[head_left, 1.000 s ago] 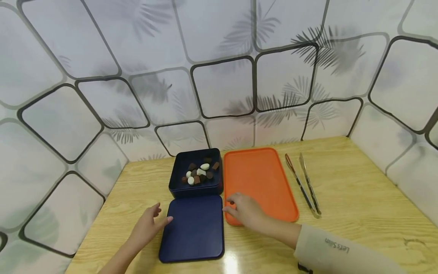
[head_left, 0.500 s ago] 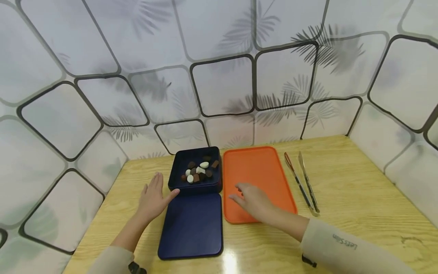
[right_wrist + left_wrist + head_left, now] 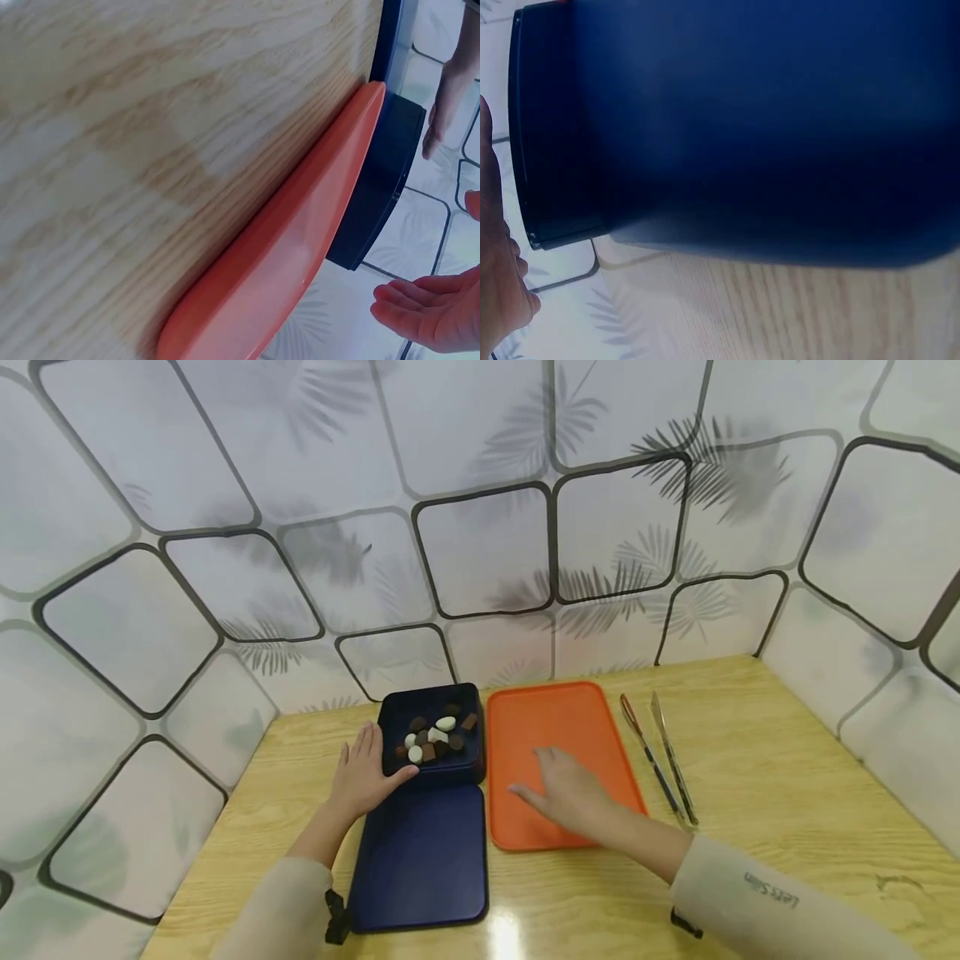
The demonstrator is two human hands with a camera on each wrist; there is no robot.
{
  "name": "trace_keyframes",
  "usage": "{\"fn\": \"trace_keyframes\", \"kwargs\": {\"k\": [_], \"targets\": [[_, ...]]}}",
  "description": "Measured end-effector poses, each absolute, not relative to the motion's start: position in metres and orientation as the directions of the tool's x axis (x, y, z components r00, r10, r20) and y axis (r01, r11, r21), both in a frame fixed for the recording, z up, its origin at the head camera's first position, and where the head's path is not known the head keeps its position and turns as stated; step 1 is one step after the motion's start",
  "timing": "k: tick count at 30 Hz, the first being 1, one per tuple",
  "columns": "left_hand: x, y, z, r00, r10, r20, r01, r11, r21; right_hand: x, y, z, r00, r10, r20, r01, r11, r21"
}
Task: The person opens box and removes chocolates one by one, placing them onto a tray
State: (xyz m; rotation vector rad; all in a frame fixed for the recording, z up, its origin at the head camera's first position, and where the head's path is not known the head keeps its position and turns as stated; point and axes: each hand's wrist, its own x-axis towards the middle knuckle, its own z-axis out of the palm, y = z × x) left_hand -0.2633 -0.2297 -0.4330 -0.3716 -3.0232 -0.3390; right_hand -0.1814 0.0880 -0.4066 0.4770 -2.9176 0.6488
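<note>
My left hand [image 3: 364, 777] is held with straight fingers and the thumb spread, over the left front corner of a dark blue box [image 3: 480, 772]; in the left wrist view its fingers appear apart from the box. Inside the box lie several chocolates [image 3: 428, 752], brown and white. The matching flat blue lid [image 3: 423, 860] lies directly in front. My right hand [image 3: 573, 793] hovers above an orange tray [image 3: 528, 718], holding nothing. In the right wrist view that hand [image 3: 442, 307] shows extended fingers, clear of the tray.
Metal tongs [image 3: 666, 768] lie on the wooden table [image 3: 757, 760] to the right of the tray. A patterned cloth wall [image 3: 487, 560] rises behind the table and along both sides. Box and tray stand close together.
My left hand has moved forward and right, from beside the lid to the box's corner. My right hand has shifted right and slightly forward over the tray, its fingers straightening.
</note>
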Motion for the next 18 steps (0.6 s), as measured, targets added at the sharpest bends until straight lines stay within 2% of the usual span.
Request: {"fn": "trace_keyframes", "kwargs": {"k": [4,11,18], "targets": [[-0.267,-0.235,-0.433,-0.964,0.257,0.069,0.265,0.945,0.191,-0.185,0.094,-0.407,-0.947,-0.263,0.184,-0.315,0.876,-0.365],[-0.275,-0.241,-0.435,-0.962,0.271,0.009,0.269,0.947,0.175,-0.194,0.108,-0.411,-0.938,-0.225,0.265,-0.301,0.907,-0.296],[-0.28,-0.245,-0.436,-0.964,0.265,-0.019,0.259,0.951,0.167,-0.198,0.122,-0.411,-0.943,-0.206,0.264,-0.273,0.928,-0.254]]}}
